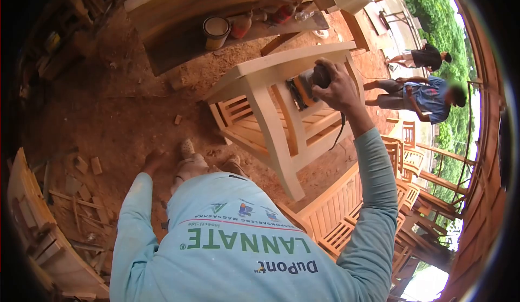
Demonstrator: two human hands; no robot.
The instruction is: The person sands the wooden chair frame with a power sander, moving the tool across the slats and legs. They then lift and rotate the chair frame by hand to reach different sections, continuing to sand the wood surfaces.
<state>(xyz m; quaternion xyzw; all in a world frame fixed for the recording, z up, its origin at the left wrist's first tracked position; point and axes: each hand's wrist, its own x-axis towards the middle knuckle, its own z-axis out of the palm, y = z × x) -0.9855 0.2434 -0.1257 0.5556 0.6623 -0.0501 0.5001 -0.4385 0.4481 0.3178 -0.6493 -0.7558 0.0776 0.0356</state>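
Observation:
My right hand (pixel 338 85) is wrapped round the dark knob of a power sander (pixel 303 90), which rests against the curved slats at the side of a pale wooden chair or bench frame (pixel 264 107). A dark cord hangs below the wrist. At the end of the other light blue sleeve, my left hand (pixel 156 162) hangs low over the reddish ground, away from the frame. It is dark and blurred, so its fingers cannot be made out.
Beyond the frame stands a large wooden piece (pixel 216 1) with an open can (pixel 215 31) and red bottles (pixel 241 26) on it. Two people (pixel 428 97) stand at the right. Slatted benches (pixel 338 204) lie lower right, wood scraps (pixel 81 194) at the left.

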